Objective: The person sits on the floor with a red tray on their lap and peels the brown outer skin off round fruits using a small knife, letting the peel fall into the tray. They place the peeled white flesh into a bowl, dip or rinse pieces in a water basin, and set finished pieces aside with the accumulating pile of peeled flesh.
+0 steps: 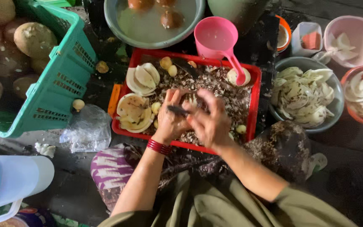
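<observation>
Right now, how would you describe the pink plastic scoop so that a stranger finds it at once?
Find the red rectangular plastic tray full of brown peelings, in front of the person. At its far right corner stands a pink plastic scoop whose long handle slopes down over the tray. It is the only pink vessel with a handle; the pale pink bowl farther right has none.
</observation>
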